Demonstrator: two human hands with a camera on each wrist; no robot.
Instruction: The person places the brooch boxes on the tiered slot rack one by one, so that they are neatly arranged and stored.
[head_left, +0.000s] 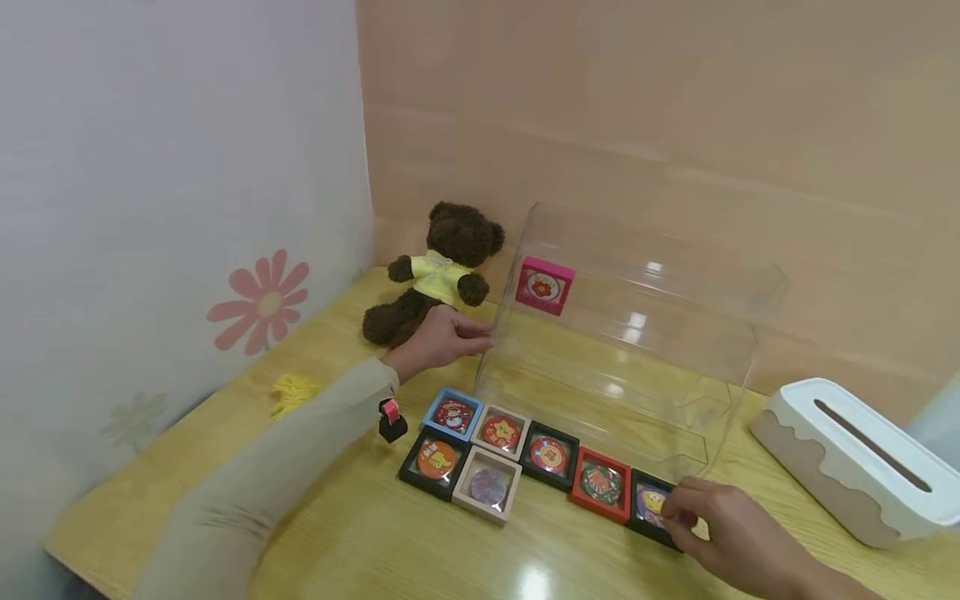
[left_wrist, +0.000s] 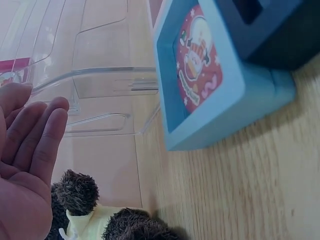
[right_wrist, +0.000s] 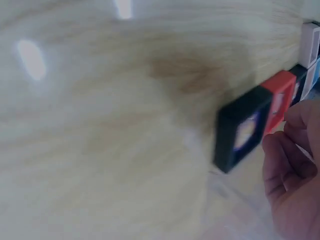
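Observation:
My left hand (head_left: 444,337) is at the left side edge of a clear, tiered display stand (head_left: 622,333), its thumb and a finger pinching that edge; the other fingers lie straight in the left wrist view. My right hand (head_left: 723,525) is above a black square badge frame (head_left: 651,506) with a purple and yellow badge, fingers loosely bent; I see nothing held in the right wrist view. A red frame (head_left: 602,483) adjoins it. Leftward lie another black frame (head_left: 551,454), two beige frames, a blue frame (head_left: 453,412) and a further black frame. A pink frame (head_left: 545,286) sits on the stand.
A brown teddy bear (head_left: 435,279) in a yellow top leans left of the stand. At the right is a white and beige tissue box (head_left: 862,458). A yellow tasselled thing (head_left: 291,393) lies by my left forearm. Walls rise at the left and back.

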